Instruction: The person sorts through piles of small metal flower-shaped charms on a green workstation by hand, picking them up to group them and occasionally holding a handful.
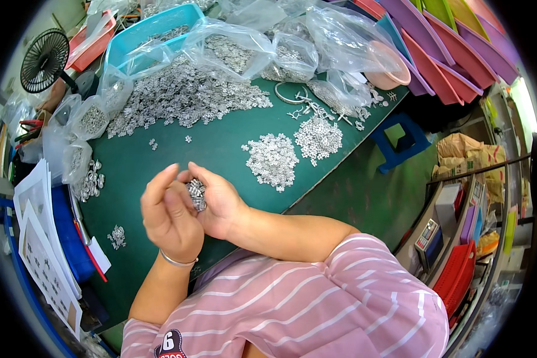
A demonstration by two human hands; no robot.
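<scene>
My two hands meet above the green table [221, 149], cupped around a handful of small silvery metal pieces [196, 196]. My left hand [170, 212], with a bangle at the wrist, presses against the near side of the handful, its fingers pointing up and slightly smeared. Curled round the other side is my right hand [221, 201]. The palms hide part of the handful. To the right of them lies a flat pile of small metal pieces [272, 161], beside a smaller pile [318, 138]. A large heap of similar pieces [182, 95] spreads behind.
Clear plastic bags [238, 48] of metal parts and a turquoise basket [152, 39] line the back. A black fan [45, 59] stands far left, above printed sheets [48, 262]. A small cluster [117, 237] lies near left. Colourful bins [447, 48] and a blue stool [400, 143] are right.
</scene>
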